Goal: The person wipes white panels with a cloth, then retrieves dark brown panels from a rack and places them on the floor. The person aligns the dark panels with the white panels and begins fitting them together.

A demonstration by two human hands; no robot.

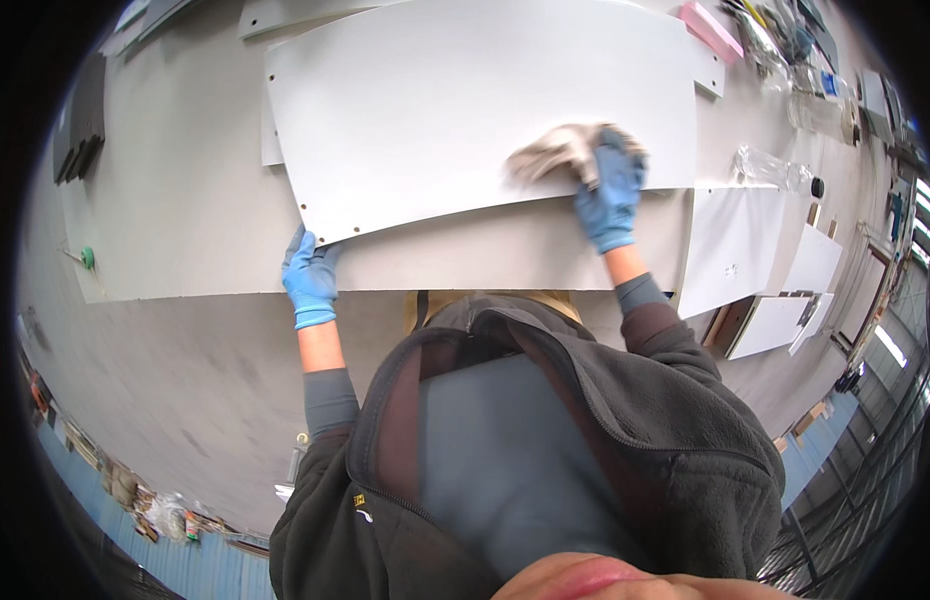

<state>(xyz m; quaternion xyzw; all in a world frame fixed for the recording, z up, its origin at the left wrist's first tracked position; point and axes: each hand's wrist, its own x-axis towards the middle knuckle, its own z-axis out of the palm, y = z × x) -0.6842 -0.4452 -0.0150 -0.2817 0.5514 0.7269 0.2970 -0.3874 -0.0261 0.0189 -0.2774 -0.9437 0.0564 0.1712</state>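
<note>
A large white panel [465, 110] with small holes along its left end lies on the pale worktable, at a slight angle. My left hand [310, 278], in a blue work glove, grips the panel's near left corner; part of the fingers is hidden by the board. My right hand [615, 195], gloved the same way, is closed on a beige cloth [555, 153] and presses it to the panel's surface near the front right edge. Cloth and fingertips are smeared by motion. Other white boards [273, 140] peek out from underneath the panel.
Dark strips [80, 125] are stacked at the far left, with a small green roll [87, 257] nearer. On the right are a clear bottle [775, 170], a pink block [712, 32] and another white panel [730, 240]. The worktable's front edge [185, 298] runs before me.
</note>
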